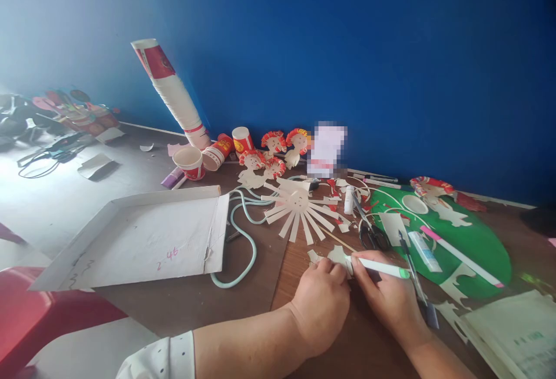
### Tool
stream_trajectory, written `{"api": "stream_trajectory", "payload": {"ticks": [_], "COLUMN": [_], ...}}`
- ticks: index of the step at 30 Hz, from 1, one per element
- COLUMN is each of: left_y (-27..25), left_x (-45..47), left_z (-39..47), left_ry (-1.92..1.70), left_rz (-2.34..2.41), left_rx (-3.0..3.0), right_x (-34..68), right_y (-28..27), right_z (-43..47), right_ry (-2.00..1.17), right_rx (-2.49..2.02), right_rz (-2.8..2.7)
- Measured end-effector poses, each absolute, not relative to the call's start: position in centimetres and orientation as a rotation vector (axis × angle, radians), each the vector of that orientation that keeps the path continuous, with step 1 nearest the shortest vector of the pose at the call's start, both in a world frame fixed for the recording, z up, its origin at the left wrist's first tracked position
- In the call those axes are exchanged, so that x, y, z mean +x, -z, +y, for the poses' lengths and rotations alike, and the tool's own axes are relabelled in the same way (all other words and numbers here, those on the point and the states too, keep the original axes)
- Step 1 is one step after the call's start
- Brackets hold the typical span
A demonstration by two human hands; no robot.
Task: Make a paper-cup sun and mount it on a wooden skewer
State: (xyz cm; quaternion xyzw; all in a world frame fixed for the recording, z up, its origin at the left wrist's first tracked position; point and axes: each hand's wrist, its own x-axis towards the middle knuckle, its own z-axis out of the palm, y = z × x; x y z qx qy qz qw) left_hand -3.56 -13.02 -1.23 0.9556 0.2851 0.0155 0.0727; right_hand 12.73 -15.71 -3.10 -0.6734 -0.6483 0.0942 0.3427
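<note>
My left hand [324,303] is closed, its fingers bent over a small white paper cutout [336,253] near the table's front. In my right hand [393,303] is a white marker with a green end [380,267], pinched and lying almost level; its tip end reaches the cutout. My fingers hide part of the cutout and whatever is drawn there. Just beyond lies a paper cup cut into spread strips [299,202], with a small face drawn on its base. Black-handled scissors [373,235] rest beyond my right hand.
An open white cardboard box lid [143,240] lies left, beside a pale blue cable [254,246]. A tall leaning stack of paper cups [176,98] and paper figures with red curled hair [274,142] stand by the blue wall. A pink marker [463,256] crosses a green round mat [490,246].
</note>
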Motion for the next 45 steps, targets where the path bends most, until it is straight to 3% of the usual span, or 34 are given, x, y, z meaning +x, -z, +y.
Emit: {"api": "stream_trajectory", "payload": {"ticks": [27,45], "left_y": [1.0,1.2], "left_x": [-3.7,-3.7], "left_z": [-13.9,-14.2], "left_ry": [-0.070,-0.124], "left_rz": [0.923,0.946], "left_rx": [2.911,2.936], "right_x": [12.7,12.5], "right_y": [2.9,3.2], "right_z": [-15.6,-15.6], "right_ry": [-0.051,-0.209], "right_rx": [-1.718,-1.737], "right_rz": [-1.649,-1.707]}}
